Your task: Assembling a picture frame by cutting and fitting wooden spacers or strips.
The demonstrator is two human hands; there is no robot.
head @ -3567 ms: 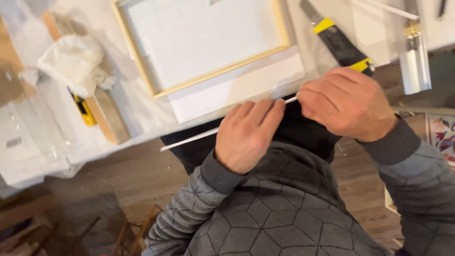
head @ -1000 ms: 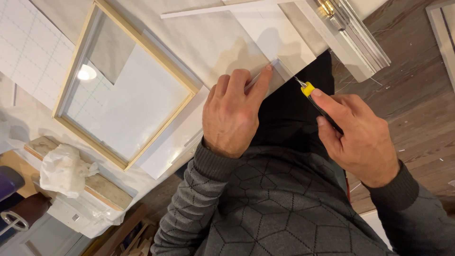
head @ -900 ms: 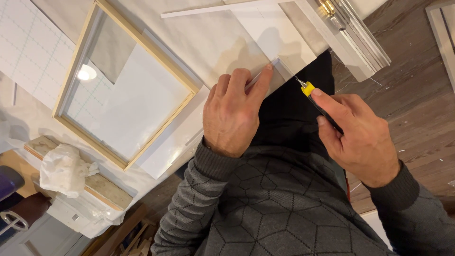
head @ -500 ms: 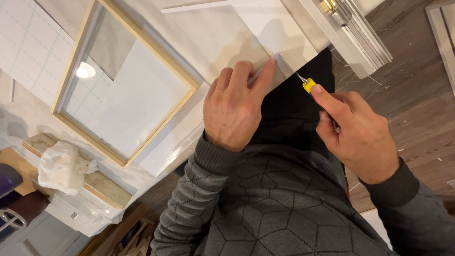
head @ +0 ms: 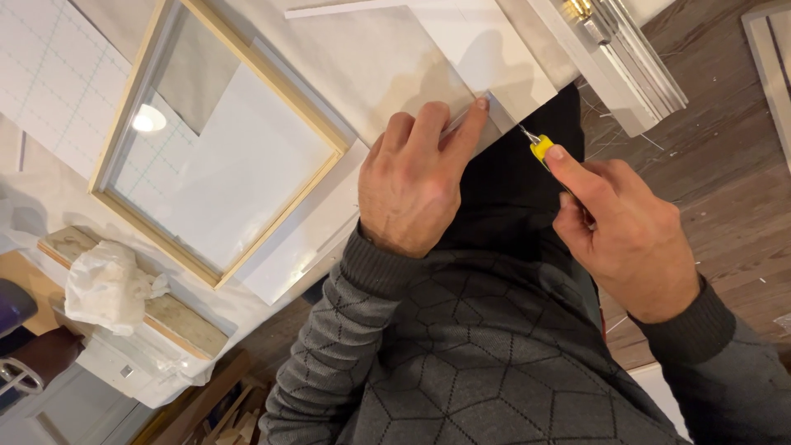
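At table edge, right hand (head: 626,239) gripping yellow knife (head: 540,148), blade pointing up-left

A: Where is the camera mounted?

B: On the person's head. It faces steeply down over the chest at the near edge of the white worktable (head: 371,58).

A: How close is it?

B: Close. The left hand (head: 416,177) and right hand (head: 622,231) fill the middle of the picture, and the grey sleeves run off the bottom edge. The view is rotated, so the table edge runs diagonally.

A: Is there a second view?

B: No, so nothing overlaps.
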